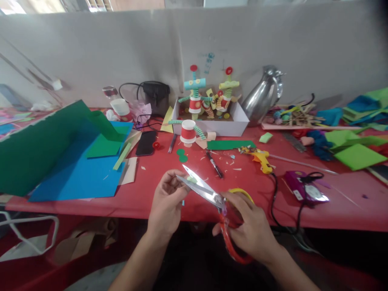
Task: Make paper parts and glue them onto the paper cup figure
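Note:
My right hand (250, 224) grips a pair of scissors (206, 192) by its red and yellow handles, the blades parted and pointing up and left. Between the blades sits a small piece of pale green paper (191, 179). My left hand (168, 198) pinches that paper from the left, its fingers closed beside the blade tips. Just beyond lie green paper circles (182, 155) and a black marker (214, 165). Behind them stands a red and white paper cup (188, 132) with green folded-paper arms.
Large blue card (81, 173) and green card (45, 149) cover the left. A white box (224, 126) of cup figures stands at the back, beside a metal jug (262, 95). A yellow glue gun (259, 159) and its cable lie right, near a purple box (303, 188).

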`<action>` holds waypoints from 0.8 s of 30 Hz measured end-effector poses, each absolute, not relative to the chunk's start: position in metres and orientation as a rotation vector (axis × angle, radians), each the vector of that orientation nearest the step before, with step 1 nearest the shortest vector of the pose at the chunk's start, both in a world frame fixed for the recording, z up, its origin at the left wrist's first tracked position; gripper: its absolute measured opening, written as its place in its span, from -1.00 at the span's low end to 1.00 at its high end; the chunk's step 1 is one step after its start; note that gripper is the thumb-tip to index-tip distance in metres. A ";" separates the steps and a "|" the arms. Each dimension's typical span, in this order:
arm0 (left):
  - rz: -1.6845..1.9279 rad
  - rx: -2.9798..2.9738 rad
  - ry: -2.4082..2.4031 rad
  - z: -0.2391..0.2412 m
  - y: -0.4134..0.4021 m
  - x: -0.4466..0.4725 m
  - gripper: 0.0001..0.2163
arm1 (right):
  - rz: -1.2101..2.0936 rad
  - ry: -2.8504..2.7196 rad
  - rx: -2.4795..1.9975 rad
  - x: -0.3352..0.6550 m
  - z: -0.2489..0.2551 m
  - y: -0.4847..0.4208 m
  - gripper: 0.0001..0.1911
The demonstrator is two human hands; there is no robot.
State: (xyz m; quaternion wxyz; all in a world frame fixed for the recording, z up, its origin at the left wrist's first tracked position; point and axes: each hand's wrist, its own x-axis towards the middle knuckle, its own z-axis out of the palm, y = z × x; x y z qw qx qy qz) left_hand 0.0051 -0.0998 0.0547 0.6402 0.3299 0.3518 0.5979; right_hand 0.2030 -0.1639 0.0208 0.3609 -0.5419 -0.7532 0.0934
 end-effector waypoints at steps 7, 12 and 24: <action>1.342 0.710 0.807 0.054 -0.101 0.006 -0.77 | 0.257 -1.964 -1.395 0.205 0.017 -0.165 -0.46; 1.348 0.685 0.842 0.050 -0.100 0.006 -0.75 | 0.252 -1.996 -1.432 0.204 0.015 -0.166 -0.49; 1.294 0.620 0.840 0.039 -0.089 0.001 -0.70 | 0.238 -1.695 -2.034 0.240 0.018 -0.142 -0.61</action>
